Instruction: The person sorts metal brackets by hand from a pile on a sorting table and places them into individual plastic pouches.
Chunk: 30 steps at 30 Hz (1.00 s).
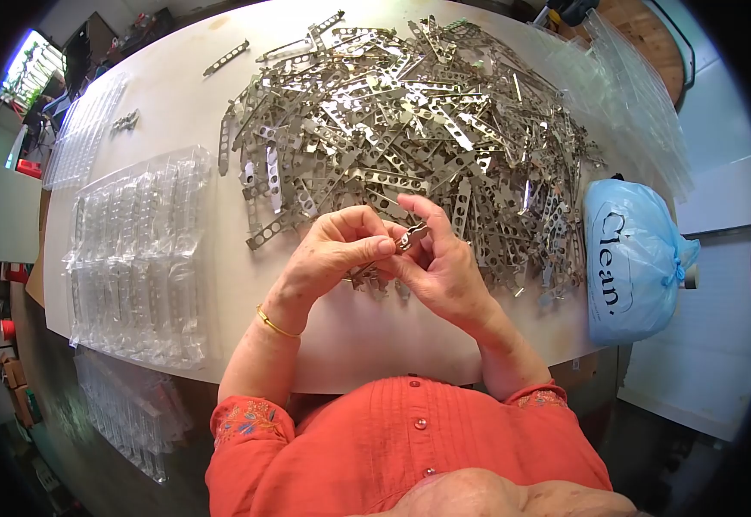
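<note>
Both my hands meet over the front edge of a large pile of flat metal strips with round holes (375, 112). A small metal piece (412, 237) is held between them. My left hand (341, 246) pinches at its left side with thumb and fingers, and a gold bangle circles that wrist. My right hand (444, 267) grips the same piece between thumb and fingers, its index finger raised and bent. The lower end of the piece is hidden by my fingers. More strips lie just below and behind my hands.
Clear plastic trays (139, 258) lie at the left of the white table (255, 345), with another tray (87, 129) behind them. A blue plastic bag (629, 258) marked "Clean." sits at the right edge. Clear plastic sheets (625, 95) lie at the back right.
</note>
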Each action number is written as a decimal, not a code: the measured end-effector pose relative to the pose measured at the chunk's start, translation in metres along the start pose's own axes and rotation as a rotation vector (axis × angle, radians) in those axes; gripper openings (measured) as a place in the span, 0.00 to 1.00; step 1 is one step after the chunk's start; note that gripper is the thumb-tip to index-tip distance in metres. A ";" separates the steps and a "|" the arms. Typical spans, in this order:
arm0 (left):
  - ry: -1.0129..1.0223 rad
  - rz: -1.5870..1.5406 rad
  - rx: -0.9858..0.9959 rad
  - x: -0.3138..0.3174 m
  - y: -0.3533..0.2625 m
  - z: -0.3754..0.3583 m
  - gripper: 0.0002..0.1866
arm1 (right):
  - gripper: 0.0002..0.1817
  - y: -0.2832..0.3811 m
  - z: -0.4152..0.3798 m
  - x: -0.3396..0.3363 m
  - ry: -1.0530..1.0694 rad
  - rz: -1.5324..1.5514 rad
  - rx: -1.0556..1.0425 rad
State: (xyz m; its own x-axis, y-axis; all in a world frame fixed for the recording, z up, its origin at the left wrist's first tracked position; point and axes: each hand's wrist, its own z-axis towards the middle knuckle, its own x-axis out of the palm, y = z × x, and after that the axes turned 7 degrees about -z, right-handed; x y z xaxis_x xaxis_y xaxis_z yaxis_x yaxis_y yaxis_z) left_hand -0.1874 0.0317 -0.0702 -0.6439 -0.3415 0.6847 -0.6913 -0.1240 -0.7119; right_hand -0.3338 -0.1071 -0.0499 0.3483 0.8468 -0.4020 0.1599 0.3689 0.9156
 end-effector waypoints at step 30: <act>0.016 0.073 -0.082 0.002 -0.010 -0.003 0.07 | 0.20 -0.001 0.004 -0.010 0.012 -0.085 -0.187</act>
State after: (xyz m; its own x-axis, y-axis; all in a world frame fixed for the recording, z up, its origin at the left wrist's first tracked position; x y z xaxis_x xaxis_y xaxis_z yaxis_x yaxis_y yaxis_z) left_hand -0.1825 0.0347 -0.0610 -0.6983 -0.3314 0.6345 -0.6665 -0.0222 -0.7451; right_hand -0.3337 -0.1176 -0.0469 0.3300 0.8138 -0.4784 0.0133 0.5027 0.8644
